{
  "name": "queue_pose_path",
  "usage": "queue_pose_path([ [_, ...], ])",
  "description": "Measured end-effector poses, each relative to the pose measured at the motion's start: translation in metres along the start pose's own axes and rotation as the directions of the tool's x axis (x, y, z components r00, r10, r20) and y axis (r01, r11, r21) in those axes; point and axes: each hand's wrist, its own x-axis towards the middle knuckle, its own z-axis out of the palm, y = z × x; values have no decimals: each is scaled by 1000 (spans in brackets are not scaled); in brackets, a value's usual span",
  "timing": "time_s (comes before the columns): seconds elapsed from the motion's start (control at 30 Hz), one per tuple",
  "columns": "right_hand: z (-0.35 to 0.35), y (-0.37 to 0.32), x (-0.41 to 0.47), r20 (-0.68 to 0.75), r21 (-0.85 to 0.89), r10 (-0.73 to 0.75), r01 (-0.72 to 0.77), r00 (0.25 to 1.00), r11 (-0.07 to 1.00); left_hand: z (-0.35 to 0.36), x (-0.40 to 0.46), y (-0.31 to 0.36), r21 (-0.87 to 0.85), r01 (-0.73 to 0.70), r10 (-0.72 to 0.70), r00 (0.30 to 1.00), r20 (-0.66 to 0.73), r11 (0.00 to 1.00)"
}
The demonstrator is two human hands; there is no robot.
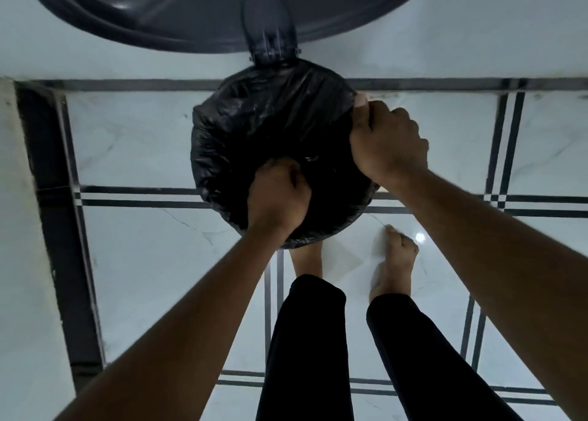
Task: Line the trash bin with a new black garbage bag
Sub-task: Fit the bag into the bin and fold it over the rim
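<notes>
Below the camera, on the floor: a round trash bin is standing against the wall, seen from straight above.
Bin: its body is almost wholly hidden; only the mouth, wrapped in black plastic, is showing.
Lid [203, 10]: the dark round lid is standing swung up on its hinge [273, 50] at the far side of the bin, leaning toward the wall.
Bag [254, 124]: the black garbage bag is sitting in the bin, its wrinkled plastic covering the mouth and folding over the rim on the left and far sides (the inside is reading as plain black, so its depth cannot be told).
Left hand [278, 198]: it is reaching into the near part of the opening, fingers curled down into the plastic; whether they are gripping the bag or only pushing it cannot be told.
Right hand [386, 140]: it is gripping the bag's edge at the right side of the rim, thumb lying along the top of the plastic and fingers curled over the outside.
Feet: the right foot [396, 264] is standing bare on the tile just near the bin, while the left foot [307, 261] is partly hidden under the bin's near edge.
Legs: black trousers [311, 341] are showing between the two forearms.
Floor [133, 140]: white marbled tiles with dark stripe borders are running under everything.
</notes>
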Motion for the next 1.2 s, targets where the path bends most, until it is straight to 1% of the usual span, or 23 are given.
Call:
queue_pose_path([
  [0.03,-5,-2,0,-8,-2,4,-4,1000,1000,-8,-9,1,19,-82,84,982,-167,996],
  [0.07,-9,-4,0,-28,19,1,-1,1000,1000,-16,-14,1,61,-105,118,948,-294,993],
  [0.1,-13,-7,0,-60,61,-11,14,998,998,-24,-16,2,79,-93,116,919,-376,993],
  [0.17,-16,-14,-2,-124,160,-72,91,990,983,-41,-14,5,53,-42,61,894,-444,998],
  [0.23,-17,-24,-4,-142,218,-159,188,977,958,-53,-4,5,18,-17,23,889,-456,1000],
  [0.3,-16,-35,-5,-103,233,-215,234,971,944,-61,13,3,-29,4,-15,913,-409,1000],
  [0.37,-14,-44,-3,-27,228,-226,226,974,947,-69,30,3,-72,22,-44,943,-329,997],
  [0.43,-12,-48,3,40,199,-193,181,980,963,-79,43,7,-115,67,-96,958,-271,991],
  [0.53,-12,-49,14,109,196,-113,90,988,977,-96,66,11,-165,217,-240,962,-134,962],
  [0.6,-16,-48,22,130,173,-62,39,990,984,-106,85,6,-292,352,-367,930,3,889],
  [0.63,-18,-48,26,121,156,-41,22,992,987,-111,93,1,-387,406,-412,908,73,828],
  [0.67,-20,-48,29,104,152,-29,13,994,988,-115,100,-5,-473,446,-443,888,125,760],
  [0.7,-22,-48,31,87,166,-32,17,996,986,-118,105,-11,-526,465,-463,874,146,712],
  [0.73,-23,-48,32,81,180,-40,25,996,983,-120,106,-15,-552,461,-469,872,138,695],
  [0.8,-24,-50,32,125,181,-53,30,991,983,-124,101,-20,-560,429,-459,883,97,709],
  [0.87,-24,-53,32,204,135,-41,14,978,991,-123,95,-24,-544,392,-425,902,70,742],
  [0.93,-24,-55,34,264,82,2,-24,964,996,-119,84,-21,-509,346,-375,926,49,788],
  [1.0,-25,-56,34,275,82,29,-53,961,995,-113,78,-17,-474,323,-338,939,57,819],
  [1.03,-26,-55,34,248,112,24,-53,969,992,-111,79,-15,-477,319,-328,942,67,819],
  [1.07,-25,-53,35,194,159,13,-45,981,986,-110,82,-13,-482,336,-337,937,89,809],
  [1.13,-25,-51,35,62,244,-9,-7,998,970,-112,93,-14,-480,430,-376,903,210,765],
  [1.17,-24,-51,36,55,254,-16,2,998,967,-108,106,-26,-499,480,-392,877,276,722],
  [1.2,-24,-50,36,87,252,-20,-2,996,968,-101,122,-43,-519,513,-406,859,313,684],
])
